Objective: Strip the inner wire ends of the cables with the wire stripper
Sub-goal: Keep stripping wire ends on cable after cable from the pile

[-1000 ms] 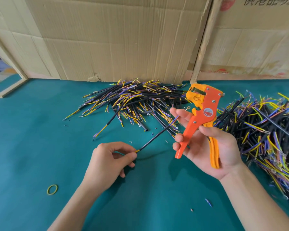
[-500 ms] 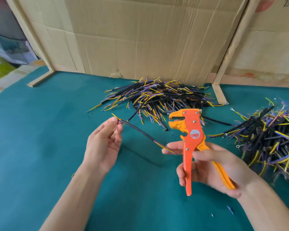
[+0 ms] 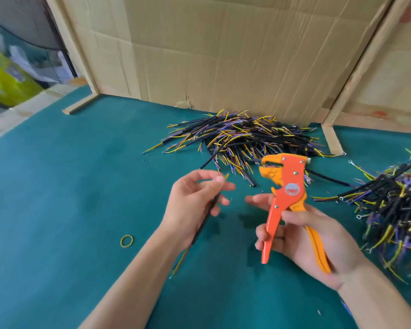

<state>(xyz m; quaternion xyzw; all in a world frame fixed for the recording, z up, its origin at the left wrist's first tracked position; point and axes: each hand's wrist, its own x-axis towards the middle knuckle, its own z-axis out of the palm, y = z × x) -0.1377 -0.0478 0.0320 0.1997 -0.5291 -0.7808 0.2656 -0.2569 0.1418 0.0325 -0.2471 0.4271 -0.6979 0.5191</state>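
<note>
A person's left hand [image 3: 195, 200] pinches one black cable [image 3: 208, 213] between thumb and fingertips, above a green counter [image 3: 69, 210]. The cable runs down past the wrist, and a short yellow inner wire [image 3: 226, 176] pokes up beyond the fingertips. The right hand [image 3: 318, 243], just beside it, grips an orange wire stripper [image 3: 287, 198] by its handles, fingers curled round them, tool upright, its jaws slightly parted and facing left toward the cable. Wire end and jaws are near but not touching, so this cable looks ready to be fed in rather than stripped.

Behind the hands lies a pile of cables [image 3: 244, 141] against a cardboard wall [image 3: 223, 55]; a second pile [image 3: 394, 210] sits at the right edge. Which pile is finished cannot be told, but many cables seem to remain. A yellow rubber band [image 3: 126, 241] lies left of the forearm. The counter's left half offers open room; wall and piles hem in the back and right.
</note>
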